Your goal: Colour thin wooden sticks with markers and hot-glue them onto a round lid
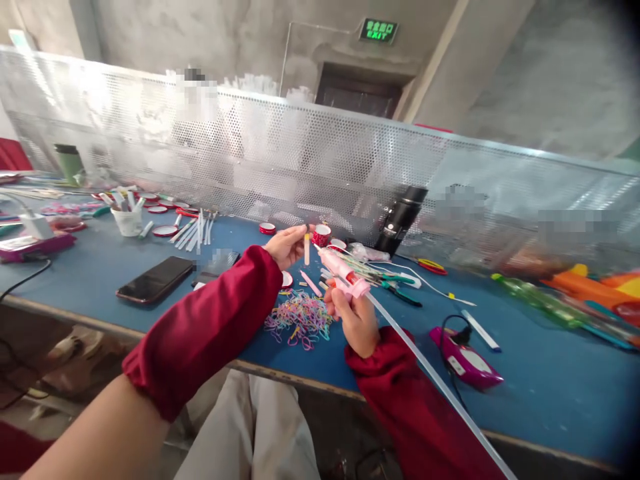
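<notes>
My left hand pinches a small pale stick with a yellow tip, held upright above the blue table. My right hand is wrapped round a pink glue gun with a long clear glue stick trailing back toward me. The gun's nozzle points at the small stick, close to it. Both arms wear dark red sleeve covers. A heap of coloured rubber bands lies on the table just under my hands.
A black phone lies at left. A white cup of sticks, red lids and loose white sticks sit farther left. A black flask, pliers and a purple device are at right. A perforated metal screen backs the table.
</notes>
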Available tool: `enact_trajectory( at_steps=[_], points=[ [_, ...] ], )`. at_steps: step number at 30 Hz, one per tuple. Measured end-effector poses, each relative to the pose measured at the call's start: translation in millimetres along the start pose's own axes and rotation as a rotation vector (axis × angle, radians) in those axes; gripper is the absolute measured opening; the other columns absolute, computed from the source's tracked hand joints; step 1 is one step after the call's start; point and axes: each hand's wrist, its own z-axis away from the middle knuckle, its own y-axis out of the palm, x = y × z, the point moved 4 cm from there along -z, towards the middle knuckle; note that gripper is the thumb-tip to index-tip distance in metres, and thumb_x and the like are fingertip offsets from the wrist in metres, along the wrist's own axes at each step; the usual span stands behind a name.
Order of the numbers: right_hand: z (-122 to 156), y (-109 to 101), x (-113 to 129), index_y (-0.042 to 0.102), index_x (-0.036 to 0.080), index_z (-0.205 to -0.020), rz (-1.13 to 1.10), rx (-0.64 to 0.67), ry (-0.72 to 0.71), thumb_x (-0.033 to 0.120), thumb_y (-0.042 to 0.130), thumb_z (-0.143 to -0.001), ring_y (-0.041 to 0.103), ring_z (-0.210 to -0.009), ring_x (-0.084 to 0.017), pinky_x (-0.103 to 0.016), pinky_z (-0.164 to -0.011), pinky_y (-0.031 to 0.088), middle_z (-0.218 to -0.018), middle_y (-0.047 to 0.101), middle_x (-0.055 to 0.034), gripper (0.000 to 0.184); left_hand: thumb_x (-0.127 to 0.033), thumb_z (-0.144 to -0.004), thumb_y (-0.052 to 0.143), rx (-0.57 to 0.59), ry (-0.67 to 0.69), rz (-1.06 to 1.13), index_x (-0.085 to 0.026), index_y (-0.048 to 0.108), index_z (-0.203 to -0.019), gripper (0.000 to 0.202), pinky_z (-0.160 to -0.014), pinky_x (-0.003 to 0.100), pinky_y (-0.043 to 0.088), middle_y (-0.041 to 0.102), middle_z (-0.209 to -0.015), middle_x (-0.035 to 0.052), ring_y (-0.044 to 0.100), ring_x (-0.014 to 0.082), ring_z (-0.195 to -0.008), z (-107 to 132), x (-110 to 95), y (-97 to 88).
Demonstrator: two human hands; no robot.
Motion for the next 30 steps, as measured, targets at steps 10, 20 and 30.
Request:
enact_trajectory(
  at_steps=[10,20,30],
  points=[
    [-0.9,5.9,6.5,0.056,0.015,-0.098,-0.028,0.113,0.032,0.054,0.042,-0.092,0.052,-0.044,-0.012,-0.025,-0.045,0.042,-0.058,0.059,0.0000,0.042,-0.026,-0.076,0.071,-0.004,-0.022,-0.027,-0.011,0.068,-0.096,0.025,-0.042,0.010,0.034,0.060,-0.067,0.0009,0.050,0.0021,-0.051,-0.3,2.1,-1.2],
    [-1.2,4.1,13.1,0.058,0.015,-0.095,-0.029,0.058,0.042,0.055,0.044,-0.090,0.052,-0.043,-0.011,-0.025,-0.045,0.042,-0.058,0.057,0.0006,0.042,-0.027,-0.077,0.071,-0.006,-0.049,-0.043,-0.013,0.069,-0.097,0.024,-0.043,0.010,0.036,0.060,-0.068,0.0010,0.049,0.0018,-0.051,-0.5,3.4,-1.3],
    [-1.8,3.8,14.2,0.055,0.018,-0.079,-0.014,0.051,0.033,0.054,0.044,-0.090,0.051,-0.042,-0.011,-0.025,-0.045,0.042,-0.055,0.056,0.0010,0.039,-0.023,-0.081,0.066,-0.030,-0.049,-0.049,-0.013,0.068,-0.096,0.018,-0.046,0.011,0.042,0.062,-0.066,0.0012,0.053,0.0029,-0.051,1.6,3.5,0.3]
  ],
)
